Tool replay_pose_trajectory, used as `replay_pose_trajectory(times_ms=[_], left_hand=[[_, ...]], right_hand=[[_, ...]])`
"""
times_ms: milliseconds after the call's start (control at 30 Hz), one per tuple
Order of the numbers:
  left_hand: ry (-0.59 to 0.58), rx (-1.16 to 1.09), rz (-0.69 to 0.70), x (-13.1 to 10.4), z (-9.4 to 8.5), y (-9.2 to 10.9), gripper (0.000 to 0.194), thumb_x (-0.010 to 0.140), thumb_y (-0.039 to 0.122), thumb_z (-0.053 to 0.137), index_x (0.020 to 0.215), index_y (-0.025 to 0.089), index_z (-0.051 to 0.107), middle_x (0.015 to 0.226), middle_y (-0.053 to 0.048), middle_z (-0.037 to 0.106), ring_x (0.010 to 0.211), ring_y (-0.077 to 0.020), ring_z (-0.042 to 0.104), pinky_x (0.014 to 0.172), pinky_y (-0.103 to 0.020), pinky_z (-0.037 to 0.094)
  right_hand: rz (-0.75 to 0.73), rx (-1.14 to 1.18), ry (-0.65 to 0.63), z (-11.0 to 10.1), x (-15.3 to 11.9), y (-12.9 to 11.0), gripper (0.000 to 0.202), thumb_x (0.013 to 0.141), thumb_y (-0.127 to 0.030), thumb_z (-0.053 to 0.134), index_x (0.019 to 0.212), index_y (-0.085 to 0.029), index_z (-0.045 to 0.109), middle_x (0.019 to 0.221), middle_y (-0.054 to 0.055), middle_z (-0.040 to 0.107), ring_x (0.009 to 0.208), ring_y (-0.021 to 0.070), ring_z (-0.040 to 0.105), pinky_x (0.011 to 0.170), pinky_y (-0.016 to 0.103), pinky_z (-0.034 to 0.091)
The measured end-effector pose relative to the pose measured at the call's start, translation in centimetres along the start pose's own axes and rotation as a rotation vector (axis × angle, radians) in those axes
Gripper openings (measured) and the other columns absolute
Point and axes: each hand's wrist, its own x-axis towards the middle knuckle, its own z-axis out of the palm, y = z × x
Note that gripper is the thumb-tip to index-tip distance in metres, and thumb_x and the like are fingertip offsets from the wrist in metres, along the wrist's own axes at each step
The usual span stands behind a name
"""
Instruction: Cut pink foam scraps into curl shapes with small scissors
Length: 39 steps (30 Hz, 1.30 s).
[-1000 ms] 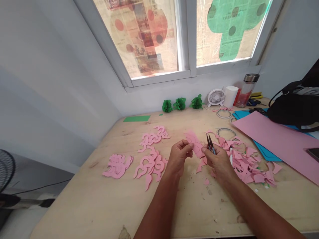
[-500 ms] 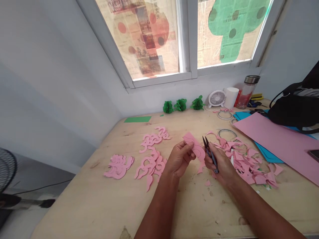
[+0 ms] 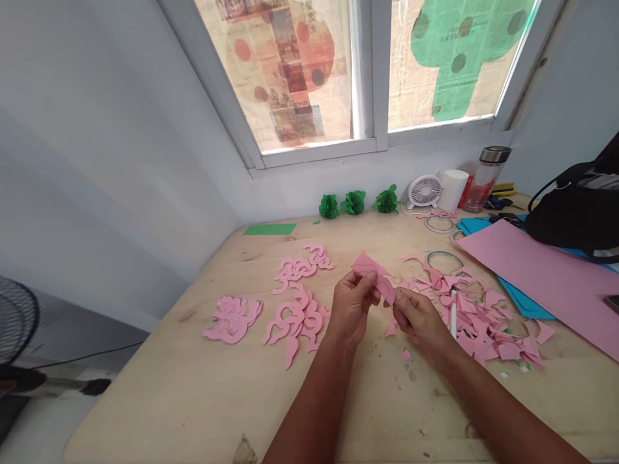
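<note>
My left hand (image 3: 356,301) pinches a folded piece of pink paper (image 3: 370,265) between thumb and fingers, over the middle of the table. Curved outlines are drawn on the paper. My right hand (image 3: 416,316) is closed at the paper's lower right end, its fingertips touching or very near the edge. The dark thread snips it held a moment before are hidden now, apparently inside the hand or behind the paper. Left of my hands lie loose curly pink cutouts (image 3: 296,319) and a neater stack of pink cutouts (image 3: 233,320).
Pink scraps (image 3: 488,325) heap up right of my hands, with a white pen (image 3: 453,314) among them and a ring of tape (image 3: 443,261) behind. Pink sheets (image 3: 541,264) lie over blue ones at right, near a black bag (image 3: 575,209). Green paper shapes (image 3: 354,202) and a small fan (image 3: 425,191) line the wall.
My right hand has turned and come in against the paper's right end, and the snips have gone out of sight. The paper has tilted slightly in my left hand.
</note>
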Motion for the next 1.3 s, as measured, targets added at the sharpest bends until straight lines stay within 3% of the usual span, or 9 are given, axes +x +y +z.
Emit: replay_pose_trajectory(times_ms=[300, 667, 1300], left_hand=[[-0.042, 0.159, 0.083, -0.4, 0.3, -0.4, 0.019, 0.066, 0.029, 0.068, 0.063, 0.012, 0.058, 0.055, -0.001, 0.057, 0.051, -0.0084, 0.048, 0.053, -0.023, 0.037], [0.02, 0.277, 0.195, -1.1, 1.0, -0.6, 0.012, 0.07, 0.024, 0.062, 0.067, 0.013, 0.058, 0.056, 0.001, 0.052, 0.053, -0.0083, 0.046, 0.054, -0.023, 0.036], [0.045, 0.239, 0.184, -1.5, 1.7, -0.8, 0.016, 0.066, 0.024, 0.063, 0.058, 0.015, 0.053, 0.052, 0.003, 0.046, 0.052, -0.0086, 0.043, 0.057, -0.023, 0.035]], right_hand=[[-0.075, -0.005, 0.01, 0.0, 0.2, 0.0, 0.038, 0.083, -0.05, 0.047, 0.063, -0.017, 0.047, 0.045, -0.008, 0.027, 0.042, 0.0057, 0.018, 0.04, 0.023, 0.009], [-0.058, 0.076, 0.018, 0.1, 0.1, 0.6, 0.038, 0.084, -0.05, 0.045, 0.071, -0.016, 0.053, 0.044, -0.008, 0.028, 0.04, 0.0054, 0.016, 0.039, 0.023, 0.01], [-0.004, 0.192, 0.006, 0.6, -0.2, 0.1, 0.035, 0.085, -0.045, 0.043, 0.067, -0.017, 0.051, 0.045, -0.007, 0.029, 0.041, 0.0068, 0.018, 0.04, 0.022, 0.013]])
